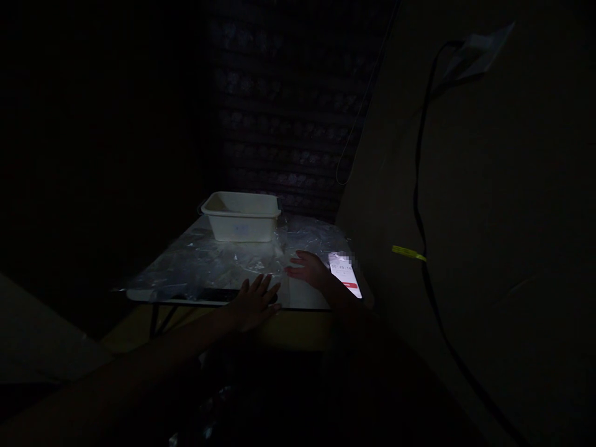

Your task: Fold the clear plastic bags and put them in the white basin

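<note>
The room is dark. My left hand (255, 302) is at the front edge of a white table (298, 298), its fingers spread over clear plastic sheeting (214, 267). Farther right, my right hand (307, 269) is over the tabletop with its fingers apart and nothing in them. Just right of that hand lies a lit phone (345, 276) showing a timer and a red button. Behind the hands, a white plastic tub (242, 217) stands on the sheeting. Near the left hand, a dark flat object (214, 294) lies along the front edge, too dim to make out.
A dark cable (418, 186) with a yellow tag (408, 252) runs down the wall at the right from a pale plate (479, 56). Behind the table is a dark patterned curtain or wall (288, 124). A pale panel (41, 329) shows at the lower left.
</note>
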A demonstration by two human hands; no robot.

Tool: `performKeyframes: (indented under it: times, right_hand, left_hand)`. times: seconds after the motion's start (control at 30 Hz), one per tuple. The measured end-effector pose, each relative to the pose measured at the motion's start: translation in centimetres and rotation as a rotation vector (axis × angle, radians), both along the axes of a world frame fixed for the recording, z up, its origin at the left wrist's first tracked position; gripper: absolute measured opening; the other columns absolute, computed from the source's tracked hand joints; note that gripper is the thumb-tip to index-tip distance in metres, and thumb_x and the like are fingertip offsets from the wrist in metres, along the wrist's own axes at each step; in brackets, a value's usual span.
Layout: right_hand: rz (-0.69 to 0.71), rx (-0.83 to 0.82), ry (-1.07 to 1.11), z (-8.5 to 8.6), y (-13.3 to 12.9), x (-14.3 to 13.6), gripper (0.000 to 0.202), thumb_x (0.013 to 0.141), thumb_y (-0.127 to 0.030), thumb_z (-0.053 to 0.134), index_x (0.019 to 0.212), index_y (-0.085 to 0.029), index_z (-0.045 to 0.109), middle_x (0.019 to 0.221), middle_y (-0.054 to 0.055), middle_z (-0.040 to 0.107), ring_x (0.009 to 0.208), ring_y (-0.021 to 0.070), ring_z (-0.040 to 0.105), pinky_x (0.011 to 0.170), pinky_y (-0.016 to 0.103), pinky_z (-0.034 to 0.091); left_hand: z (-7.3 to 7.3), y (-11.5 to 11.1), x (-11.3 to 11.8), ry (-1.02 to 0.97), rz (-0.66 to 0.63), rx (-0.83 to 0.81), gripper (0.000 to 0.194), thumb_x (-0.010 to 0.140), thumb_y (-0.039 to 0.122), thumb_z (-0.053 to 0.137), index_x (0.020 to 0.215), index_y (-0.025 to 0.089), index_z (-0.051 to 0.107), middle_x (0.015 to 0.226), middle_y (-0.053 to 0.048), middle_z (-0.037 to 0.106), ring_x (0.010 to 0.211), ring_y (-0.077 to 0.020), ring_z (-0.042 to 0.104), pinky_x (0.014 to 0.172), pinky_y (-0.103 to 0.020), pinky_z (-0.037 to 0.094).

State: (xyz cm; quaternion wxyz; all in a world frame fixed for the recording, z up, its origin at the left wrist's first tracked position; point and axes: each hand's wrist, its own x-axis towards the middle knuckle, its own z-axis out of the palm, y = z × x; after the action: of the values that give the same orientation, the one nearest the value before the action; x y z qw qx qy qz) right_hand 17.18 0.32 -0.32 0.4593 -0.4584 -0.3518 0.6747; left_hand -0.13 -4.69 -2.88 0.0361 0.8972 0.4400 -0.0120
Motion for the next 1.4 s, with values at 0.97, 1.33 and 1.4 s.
performKeyframes:
  times: [0.97, 1.33, 1.4]
  right_hand:
    - [-0.141, 0.355, 0.055, -0.2, 1.3, 0.5, 0.023, 0.071, -0.031, 0.032, 0.087, -0.021, 0.045, 0.098, 0.004, 0.053, 0.088, 0.0131, 0.049, 0.067, 0.027, 0.04]
    - [-0.029, 0.895, -1.208, -0.5, 0.7, 2.5, 0.031, 0.067, -0.013, 0.032, 0.089, -0.017, 0.054, 0.096, 0.003, 0.055, 0.09, 0.0115, 0.048, 0.08, 0.024, 0.034]
    - [0.225, 0.978, -1.408, -0.9, 0.1, 1.8, 0.031, 0.065, -0.01, 0.033, 0.086, -0.017, 0.056, 0.096, 0.003, 0.056, 0.089, 0.012, 0.048, 0.08, 0.024, 0.034]
  left_hand:
    - [-0.6, -0.3, 0.5, 0.008, 0.02, 0.035, 0.057, 0.074, 0.05, 0.01, 0.122, 0.02, 0.02, 0.128, -0.014, 0.014, 0.115, -0.0309, 0.009, 0.084, -0.049, 0.013]
    - [0.3, -0.3, 0.8, -0.092, -0.082, 0.151, 0.05, 0.077, 0.045, 0.012, 0.114, 0.021, 0.035, 0.119, -0.01, 0.035, 0.108, -0.023, 0.03, 0.084, -0.038, 0.023]
    - [0.0, -0.3, 0.9, -0.094, -0.088, 0.148, 0.05, 0.077, 0.045, 0.013, 0.115, 0.02, 0.033, 0.121, -0.011, 0.032, 0.111, -0.0235, 0.026, 0.085, -0.039, 0.021]
